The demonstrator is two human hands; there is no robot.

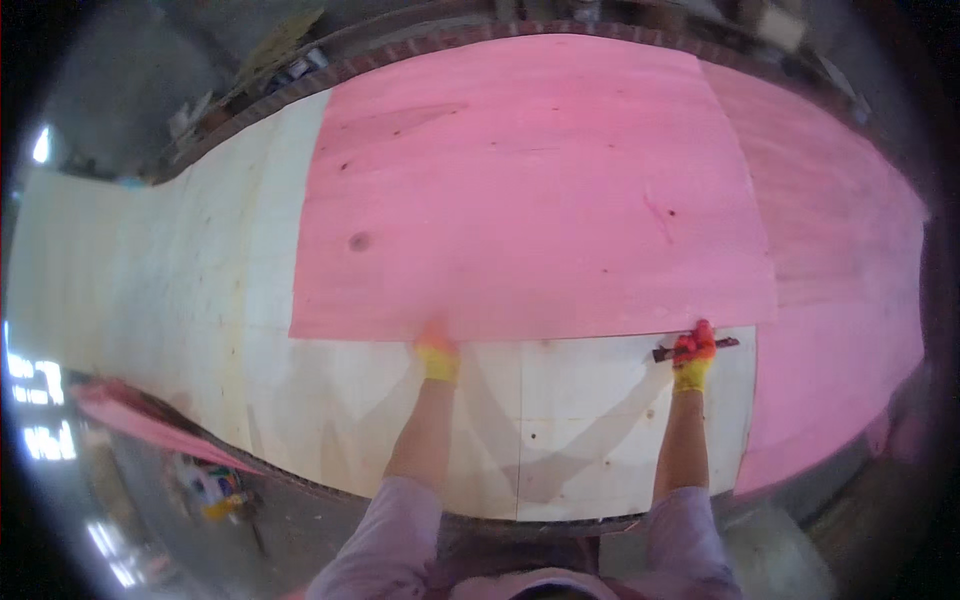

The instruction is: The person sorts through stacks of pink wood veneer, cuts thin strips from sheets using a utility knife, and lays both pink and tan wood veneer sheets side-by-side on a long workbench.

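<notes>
pink sheet (pixel 530 200) lies over pale boards (pixel 560 385), the right hand (pixel 693 352) at its near edge curled round a dark tool (pixel 663 354), the blurred left hand (pixel 436 357) there too, its openness unclear.

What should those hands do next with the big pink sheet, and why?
Maybe draw the big pink sheet a little closer. The left hand, though blurred, and the right hand, holding a dark tool, are both at its near edge, and pale wood lies uncovered in front.
</notes>
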